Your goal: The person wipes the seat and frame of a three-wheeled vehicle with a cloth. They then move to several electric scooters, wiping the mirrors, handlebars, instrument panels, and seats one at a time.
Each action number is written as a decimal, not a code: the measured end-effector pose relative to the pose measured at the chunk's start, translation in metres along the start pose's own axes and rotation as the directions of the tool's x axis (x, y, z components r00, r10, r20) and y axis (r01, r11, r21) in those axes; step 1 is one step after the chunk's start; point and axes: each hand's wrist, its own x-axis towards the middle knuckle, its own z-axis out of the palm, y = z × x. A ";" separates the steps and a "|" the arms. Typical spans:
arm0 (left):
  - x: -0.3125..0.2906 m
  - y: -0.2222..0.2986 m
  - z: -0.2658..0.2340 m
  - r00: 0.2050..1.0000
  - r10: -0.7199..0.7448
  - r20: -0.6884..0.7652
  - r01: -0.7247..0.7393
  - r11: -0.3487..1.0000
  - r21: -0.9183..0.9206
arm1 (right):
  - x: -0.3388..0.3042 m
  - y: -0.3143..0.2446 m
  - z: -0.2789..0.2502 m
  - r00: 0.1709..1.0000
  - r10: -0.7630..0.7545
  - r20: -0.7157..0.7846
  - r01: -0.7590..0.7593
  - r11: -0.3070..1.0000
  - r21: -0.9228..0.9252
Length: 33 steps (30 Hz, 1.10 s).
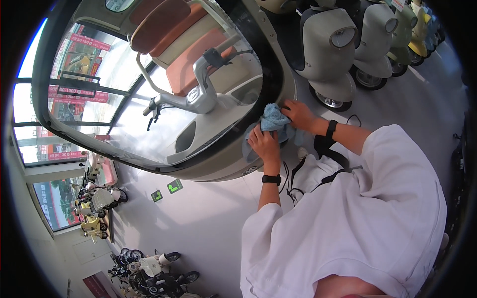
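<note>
White shirt: mine (348,218), nearest the camera, filling the lower right.
Blue cloth: bunched (274,118) against the vehicle's front corner, just below the windscreen rim; part hangs lower, and I can't quite tell whether that is a second cloth.
Left hand: mine (265,144), fingers bent and closed on the cloth's lower side.
Right hand: mine (298,115), just beside the left, fingers curled onto the cloth's bunched upper end.
Wristbands: a dark one (272,179) on each wrist.
Vehicle: beige body (226,170), black windscreen rim (271,69).
Cabin: grey handlebar (201,97) before orange-brown seats (181,74), seen through the windscreen.
Scooters: a row, the nearest grey (328,54), beyond my right hand.
Floor: pale (208,218), with green arrow markings (175,186) left of me.
Motorbikes: clustered (151,268) at lower left.
</note>
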 end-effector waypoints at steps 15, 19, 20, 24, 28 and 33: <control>0.033 0.092 0.048 0.902 0.105 0.418 0.233 0.697 -0.678 | -0.080 0.058 -0.070 0.825 0.490 0.280 -0.562 0.673 0.480; 0.058 0.124 0.070 0.908 0.141 0.395 0.268 0.531 -0.804 | -0.073 0.073 -0.088 0.835 0.539 0.108 -0.473 0.603 0.643; 0.063 0.134 0.077 0.915 0.137 0.380 0.277 0.469 -0.838 | -0.073 0.077 -0.093 0.833 0.545 0.097 -0.470 0.603 0.645; 0.085 0.192 0.092 0.835 0.006 0.550 0.513 0.351 -0.783 | -0.083 0.111 -0.129 0.862 0.503 0.068 -0.400 0.591 0.701; 0.115 0.250 0.106 0.813 -0.030 0.581 0.566 0.279 -0.776 | -0.100 0.160 -0.168 0.836 0.543 -0.078 -0.394 0.692 0.605; 0.156 0.310 0.136 0.812 -0.088 0.576 0.581 0.043 -0.813 | -0.110 0.213 -0.203 0.862 0.504 0.051 -0.301 0.428 0.852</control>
